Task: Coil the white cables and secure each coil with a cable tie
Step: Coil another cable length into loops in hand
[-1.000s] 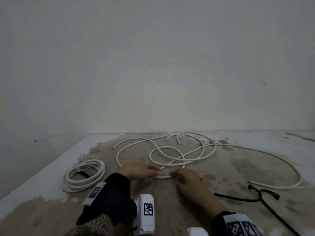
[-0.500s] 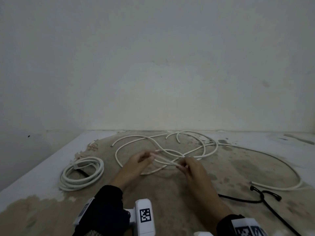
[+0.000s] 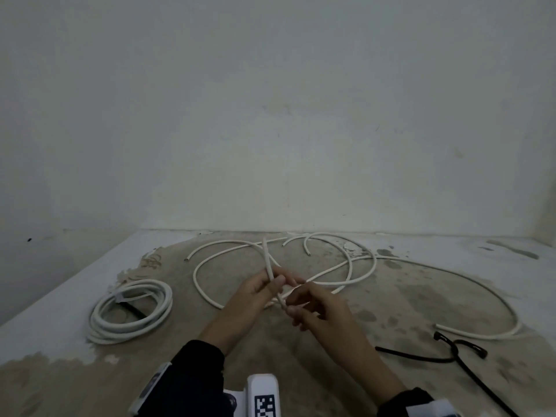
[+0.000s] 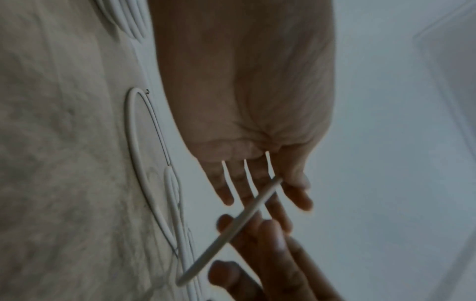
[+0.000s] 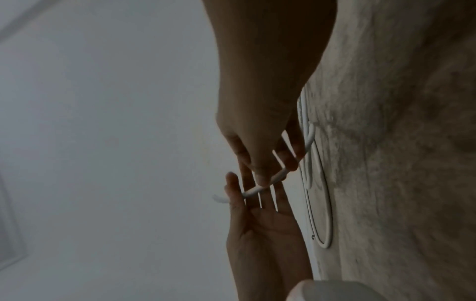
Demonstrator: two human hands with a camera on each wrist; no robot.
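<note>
Several loose white cables (image 3: pixel 374 260) lie in loops on the stained floor. I hold one white cable (image 3: pixel 266 256) lifted above the floor between both hands. My left hand (image 3: pixel 275 279) pinches it between thumb and fingers, and its free end sticks up and away past the thumb. Just below, my right hand (image 3: pixel 290 308) pinches the same cable. In the left wrist view the cable (image 4: pixel 231 230) runs diagonally across my left hand's fingers (image 4: pixel 226 195). The right wrist view shows my right hand's fingertips (image 5: pixel 262 179) on the cable (image 5: pixel 253 189).
A finished white coil (image 3: pixel 132 314) with a tie lies on the floor at the left. Black cable ties (image 3: pixel 457 350) lie at the right, near the end of a long white cable (image 3: pixel 481 284). A bare wall stands close behind.
Both hands rose from the floor with the cable. Its held end, which lay flat, now points up and away past my left thumb. My hands have moved closer together.
</note>
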